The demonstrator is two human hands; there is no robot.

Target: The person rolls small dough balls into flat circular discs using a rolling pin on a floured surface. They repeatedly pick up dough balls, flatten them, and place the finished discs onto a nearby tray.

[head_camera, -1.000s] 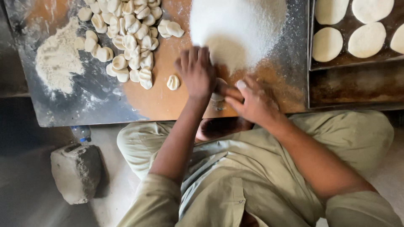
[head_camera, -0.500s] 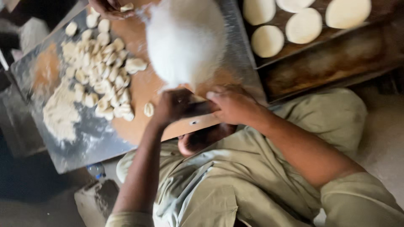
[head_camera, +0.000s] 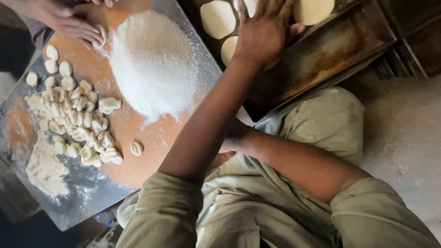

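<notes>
We reach our left hand (head_camera: pixel 264 30) across to the dark baking tray (head_camera: pixel 330 50) that lies beyond the right edge of the bench (head_camera: pixel 133 165). Its grip is spread flat, palm down, fingers fanned over a flattened dough disc (head_camera: pixel 229 48) at the near left part of the tray. Further discs lie around it: one round disc (head_camera: pixel 217 18) just to the left of our fingers and another disc (head_camera: pixel 314 10) at the tray's far edge. The near half of the tray is bare, brown metal.

Our left forearm crosses over our right hand (head_camera: pixel 234 138), which rests low by the near right corner of the bench, against our lap. The arm hides most of it, so we cannot tell whether its grip is spread or pressed together, or whether it holds anything.

On the bench, a tall white heap of flour (head_camera: pixel 154 64) sits near the far right corner. Left of it a cluster of small dough pieces (head_camera: pixel 76 115) spreads over the orange surface, with one single piece (head_camera: pixel 136 148) lying apart toward the near edge. A smaller pale mound of flour (head_camera: pixel 46 170) lies near the near left corner, on the grey dusted part.

At the far edge, another person's hand (head_camera: pixel 69 23) presses on a dough piece just beside the white heap.
</notes>
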